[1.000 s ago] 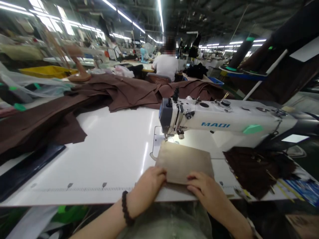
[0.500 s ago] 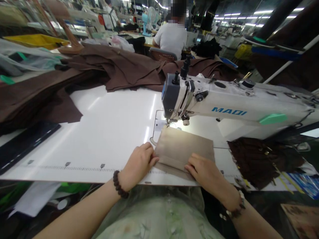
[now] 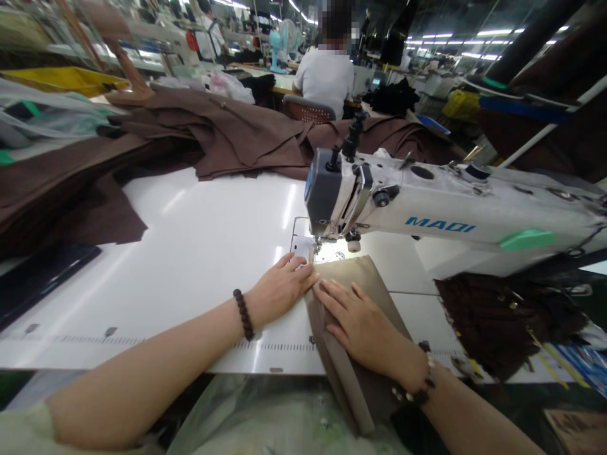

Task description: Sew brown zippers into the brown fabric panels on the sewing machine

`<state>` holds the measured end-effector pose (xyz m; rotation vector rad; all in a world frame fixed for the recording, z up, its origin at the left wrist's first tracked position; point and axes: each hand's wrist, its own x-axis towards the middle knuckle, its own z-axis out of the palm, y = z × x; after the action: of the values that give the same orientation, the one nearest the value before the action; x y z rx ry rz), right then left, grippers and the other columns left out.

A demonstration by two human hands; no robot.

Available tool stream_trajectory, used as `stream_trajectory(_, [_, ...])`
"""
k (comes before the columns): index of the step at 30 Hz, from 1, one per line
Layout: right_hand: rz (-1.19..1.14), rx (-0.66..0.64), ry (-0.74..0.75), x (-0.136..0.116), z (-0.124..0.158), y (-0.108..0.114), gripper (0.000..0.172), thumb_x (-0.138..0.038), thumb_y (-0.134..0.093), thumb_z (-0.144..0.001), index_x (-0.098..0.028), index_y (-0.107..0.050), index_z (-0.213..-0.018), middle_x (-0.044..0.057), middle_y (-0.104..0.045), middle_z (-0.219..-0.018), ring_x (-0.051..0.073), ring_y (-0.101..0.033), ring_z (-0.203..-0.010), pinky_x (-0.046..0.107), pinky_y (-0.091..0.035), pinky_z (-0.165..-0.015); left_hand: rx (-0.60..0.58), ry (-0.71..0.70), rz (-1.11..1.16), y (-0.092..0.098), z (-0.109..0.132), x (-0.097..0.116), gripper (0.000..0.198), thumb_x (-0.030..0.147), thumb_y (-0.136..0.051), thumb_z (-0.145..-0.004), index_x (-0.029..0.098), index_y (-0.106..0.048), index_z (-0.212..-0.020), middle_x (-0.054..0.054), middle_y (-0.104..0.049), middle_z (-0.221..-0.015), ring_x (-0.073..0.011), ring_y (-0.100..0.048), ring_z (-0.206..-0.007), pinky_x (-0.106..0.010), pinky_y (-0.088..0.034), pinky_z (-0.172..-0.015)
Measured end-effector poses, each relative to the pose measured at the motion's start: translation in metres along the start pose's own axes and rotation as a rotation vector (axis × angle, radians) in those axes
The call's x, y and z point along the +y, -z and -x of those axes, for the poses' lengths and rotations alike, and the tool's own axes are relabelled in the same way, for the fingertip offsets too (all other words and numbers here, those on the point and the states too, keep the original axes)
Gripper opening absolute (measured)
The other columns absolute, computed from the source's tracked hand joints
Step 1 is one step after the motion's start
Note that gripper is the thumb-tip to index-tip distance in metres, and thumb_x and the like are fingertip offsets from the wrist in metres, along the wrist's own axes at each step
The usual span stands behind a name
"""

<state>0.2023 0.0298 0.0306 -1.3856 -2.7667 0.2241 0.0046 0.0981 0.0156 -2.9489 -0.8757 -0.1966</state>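
A folded tan fabric piece (image 3: 365, 278) lies on the white sewing table (image 3: 199, 253), its far end under the head of the white sewing machine (image 3: 427, 208) and its near end hanging over the table edge. My left hand (image 3: 279, 287) rests flat beside the fabric's left edge, fingertips touching it close to the needle. Flat on top of the fabric lies my right hand (image 3: 360, 319), fingers stretched out and pressing it down. Each wrist carries a bead bracelet.
Brown cloth (image 3: 227, 136) is piled across the back and left of the table. A dark brown bundle (image 3: 502, 316) lies right of the machine. A black tray (image 3: 33, 278) sits at the left edge. A person in a white shirt (image 3: 325, 76) sits at a bench behind.
The fabric has turned lengthwise and slid toward the needle, its near end now over the table edge. Both hands moved forward from the fabric's near corners and flattened out.
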Motion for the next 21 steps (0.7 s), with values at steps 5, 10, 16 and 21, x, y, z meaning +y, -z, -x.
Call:
stream_trajectory(5, [-0.036,-0.009,-0.058,0.004,0.000,-0.005,0.047,-0.027,-0.039,-0.088,-0.022,-0.036,-0.134,0.007,-0.031,-0.143,0.022,-0.031,-0.130,0.048,-0.027,-0.104,0.017,0.016,0.049,-0.013,0.007,0.002,0.032,0.011,-0.035,-0.093,0.007,-0.044,-0.123,-0.013,-0.047,-0.128,-0.0218,-0.039,-0.119,-0.041,-0.027,-0.103])
stream_trajectory(10, [0.028,0.020,-0.121,0.008,-0.012,-0.006,0.048,-0.031,-0.038,-0.089,-0.019,-0.035,-0.135,0.007,-0.030,-0.143,0.024,-0.032,-0.127,0.047,-0.033,-0.098,0.026,0.078,0.081,-0.013,-0.012,-0.006,0.029,0.010,-0.039,-0.090,0.010,-0.049,-0.118,-0.013,-0.049,-0.122,-0.0232,-0.041,-0.117,-0.039,-0.032,-0.099])
stream_trajectory(16, [0.045,0.032,-0.130,0.018,-0.030,-0.004,0.049,-0.033,-0.040,-0.089,-0.018,-0.035,-0.135,0.005,-0.032,-0.143,0.025,-0.033,-0.125,0.045,-0.031,-0.098,0.007,0.083,0.053,-0.010,-0.027,-0.021,0.026,0.007,-0.039,-0.088,0.006,-0.053,-0.111,-0.014,-0.052,-0.114,-0.0230,-0.046,-0.110,-0.037,-0.036,-0.095])
stream_trajectory(21, [0.008,0.053,-0.113,0.023,-0.031,-0.010,0.049,-0.034,-0.039,-0.089,-0.019,-0.035,-0.136,0.004,-0.030,-0.144,0.024,-0.032,-0.126,0.045,-0.027,-0.101,0.013,0.083,0.053,-0.010,-0.024,-0.022,0.026,0.006,-0.041,-0.087,0.004,-0.053,-0.110,-0.016,-0.051,-0.118,-0.0247,-0.046,-0.113,-0.040,-0.036,-0.097])
